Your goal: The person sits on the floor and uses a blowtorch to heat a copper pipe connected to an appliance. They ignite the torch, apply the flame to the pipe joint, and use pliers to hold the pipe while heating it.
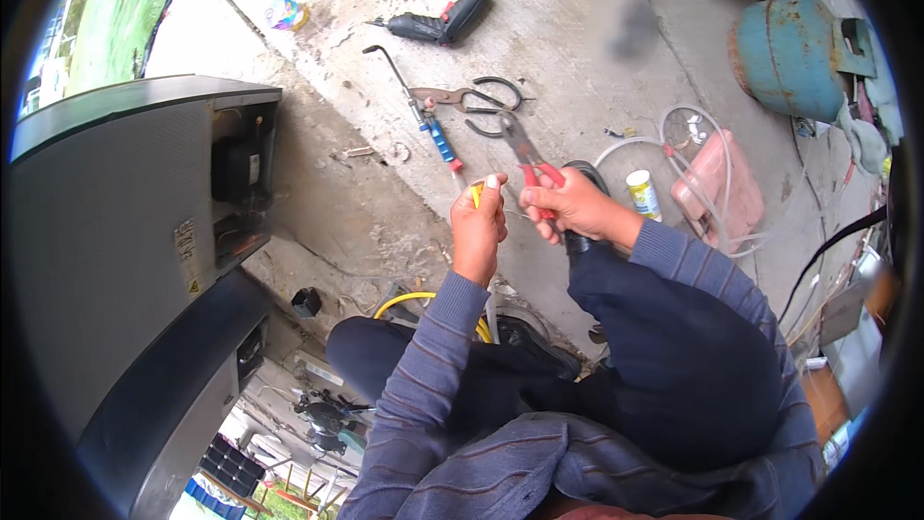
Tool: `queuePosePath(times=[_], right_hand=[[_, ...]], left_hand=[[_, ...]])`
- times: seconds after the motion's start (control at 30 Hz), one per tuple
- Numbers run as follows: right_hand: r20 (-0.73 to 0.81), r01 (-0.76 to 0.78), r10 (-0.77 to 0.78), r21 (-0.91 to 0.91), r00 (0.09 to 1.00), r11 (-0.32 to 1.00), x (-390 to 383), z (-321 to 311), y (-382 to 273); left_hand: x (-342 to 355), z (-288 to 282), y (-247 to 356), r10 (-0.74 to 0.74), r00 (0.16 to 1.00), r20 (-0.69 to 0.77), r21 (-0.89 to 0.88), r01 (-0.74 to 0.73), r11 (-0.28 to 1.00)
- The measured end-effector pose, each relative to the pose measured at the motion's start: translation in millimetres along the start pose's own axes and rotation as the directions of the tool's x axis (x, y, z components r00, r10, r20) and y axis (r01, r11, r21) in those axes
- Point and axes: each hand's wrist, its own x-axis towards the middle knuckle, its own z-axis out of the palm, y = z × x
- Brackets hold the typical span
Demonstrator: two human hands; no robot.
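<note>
My left hand [476, 226] grips a short visible bit of yellow hose or tube [477, 195], thumb raised over it. My right hand [563, 202] is closed on red-handled pliers [520, 146], jaws pointing up and away. Just beyond my hands, on the concrete, lie a blue-handled torch [441, 140] with a long bent tip and large rusty metal shears [452, 96]. A black cordless tool [438, 21] rests farther away. A yellow hose [395, 300] curves between my legs. Right of my hands are a yellow-and-white can [643, 193] and clear tubing [674, 149].
A large dark appliance [115, 231], its back compartment open, stands at left. A pink container [722, 183] and a rusty blue gas cylinder [784, 58] are at right. A small colorful tub [287, 14] and a black cup-like piece [306, 302] sit on the cracked concrete floor [337, 221].
</note>
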Motion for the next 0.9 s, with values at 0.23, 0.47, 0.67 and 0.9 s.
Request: queuePosePath(times=[0.23,0.47,0.67,0.9], right_hand=[[0.212,-0.064,0.051,0.053,0.976,0.997,-10,-3,-11],[0.245,-0.148,0.093,0.218,0.965,0.965,-35,-10,-2],[0.248,-0.023,-0.009,0.126,0.969,0.992,-75,-19,-14],[-0.181,0.324,-0.706,-0.792,0.684,0.517,-161,-83,-52]], left_hand=[[1,17,23,-0.101,0.872,0.479,0.045,0.09,0.995],[-5,38,32,-0.16,0.722,0.674,0.269,-0.038,0.962],[-30,67,35,-0.116,0.76,0.639,0.295,-0.103,0.95],[-35,69,63,-0.01,0.879,0.476,0.198,-0.096,0.975]])
